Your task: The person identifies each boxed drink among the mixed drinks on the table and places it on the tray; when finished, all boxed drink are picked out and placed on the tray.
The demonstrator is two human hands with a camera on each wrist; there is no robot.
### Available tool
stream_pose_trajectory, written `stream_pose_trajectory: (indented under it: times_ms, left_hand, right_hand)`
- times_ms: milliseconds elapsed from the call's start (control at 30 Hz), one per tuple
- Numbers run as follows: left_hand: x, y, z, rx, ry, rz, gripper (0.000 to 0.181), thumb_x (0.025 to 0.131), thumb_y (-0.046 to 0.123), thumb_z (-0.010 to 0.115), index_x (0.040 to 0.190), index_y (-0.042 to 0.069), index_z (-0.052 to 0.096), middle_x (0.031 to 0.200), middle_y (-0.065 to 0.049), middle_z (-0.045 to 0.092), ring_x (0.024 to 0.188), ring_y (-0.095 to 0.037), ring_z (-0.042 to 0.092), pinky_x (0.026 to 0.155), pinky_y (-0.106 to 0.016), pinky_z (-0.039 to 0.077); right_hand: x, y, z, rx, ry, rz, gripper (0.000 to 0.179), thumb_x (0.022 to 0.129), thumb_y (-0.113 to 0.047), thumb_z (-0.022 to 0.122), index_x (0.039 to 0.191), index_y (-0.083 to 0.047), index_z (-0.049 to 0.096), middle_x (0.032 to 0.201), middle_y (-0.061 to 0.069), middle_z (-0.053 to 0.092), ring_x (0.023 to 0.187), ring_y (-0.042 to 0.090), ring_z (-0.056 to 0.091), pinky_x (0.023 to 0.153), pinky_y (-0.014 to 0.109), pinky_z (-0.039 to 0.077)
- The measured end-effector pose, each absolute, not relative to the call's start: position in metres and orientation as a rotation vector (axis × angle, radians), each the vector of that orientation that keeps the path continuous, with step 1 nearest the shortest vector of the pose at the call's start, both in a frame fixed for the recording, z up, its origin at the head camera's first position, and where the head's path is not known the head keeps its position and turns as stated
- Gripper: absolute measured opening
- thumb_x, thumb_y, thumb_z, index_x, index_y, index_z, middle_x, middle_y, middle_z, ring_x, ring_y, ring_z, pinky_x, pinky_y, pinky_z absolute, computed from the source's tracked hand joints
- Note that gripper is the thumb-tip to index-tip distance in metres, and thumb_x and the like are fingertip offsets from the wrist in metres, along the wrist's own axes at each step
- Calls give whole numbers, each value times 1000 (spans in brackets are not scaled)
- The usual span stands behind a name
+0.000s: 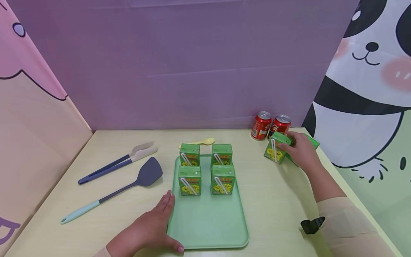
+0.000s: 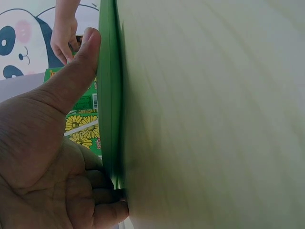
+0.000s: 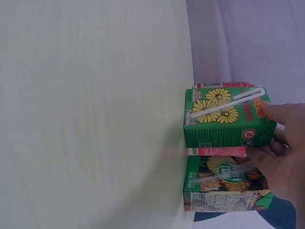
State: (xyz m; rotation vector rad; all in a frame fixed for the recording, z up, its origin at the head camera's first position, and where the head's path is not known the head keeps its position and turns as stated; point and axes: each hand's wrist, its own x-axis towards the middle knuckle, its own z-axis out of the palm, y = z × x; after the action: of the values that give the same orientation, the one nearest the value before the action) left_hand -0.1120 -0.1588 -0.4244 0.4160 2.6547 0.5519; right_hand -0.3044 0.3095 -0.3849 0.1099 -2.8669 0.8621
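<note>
My right hand (image 1: 302, 150) grips the top of a green juice box (image 1: 275, 150) with yellow flowers and a white straw, tilted in the head view. Right beside it stands another juice box (image 3: 224, 179) with pineapple pictures, mostly hidden behind the hand in the head view. My left hand (image 1: 152, 223) rests at the near left corner of a light green tray (image 1: 208, 225), fingers stretched along its left edge and thumb at the near rim. On the tray's far half, flowered juice boxes (image 1: 190, 182) stand in two rows of two.
Two red soda cans (image 1: 261, 125) stand at the back right, close behind the gripped box. A yellow spoon (image 1: 205, 141) lies beyond the tray. To the left lie tongs (image 1: 118, 164) and a spatula (image 1: 149, 173). A purple cloth wall (image 1: 192, 71) rises behind the table.
</note>
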Motion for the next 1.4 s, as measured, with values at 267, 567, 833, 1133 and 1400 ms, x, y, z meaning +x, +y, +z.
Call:
stream_pose_trajectory:
  times_ms: [267,567,833,1133,1400]
  left_hand:
    - [-112,-159,-424,416,2651,559,143,53,79,77,157,5,12,166,-13,5,151,-32,16,107,-56,39]
    - [-111,-159,-422,431,2664,554,143,54,77,78,157,3,13,165,-15,6,150,-33,16,107,-55,40]
    - [-109,-159,-420,442,2672,555,142,54,76,79,157,2,14,165,-16,7,150,-33,18,106,-55,41]
    - [-108,-159,-420,453,2674,556,143,54,76,79,157,1,13,165,-17,6,150,-33,17,106,-55,41]
    - [-109,-159,-420,436,2664,571,144,53,78,78,157,3,13,165,-15,6,150,-32,16,107,-55,40]
  right_hand:
    - [-302,309,-384,117,-2928,806,67,96,-41,60,141,6,43,125,27,54,107,38,50,90,56,45]
    - [-293,307,-378,126,-3017,837,70,94,-46,61,138,6,45,126,26,53,107,38,52,89,53,49]
    - [-279,298,-376,162,-3045,834,66,93,-43,63,135,5,48,128,25,52,111,37,51,92,55,48]
    - [-257,286,-371,242,-3045,823,59,91,-40,67,129,2,53,123,22,59,109,35,58,92,54,50]
    - [-232,269,-357,310,-3078,849,52,88,-37,68,124,-2,53,117,16,62,104,30,59,85,46,55]
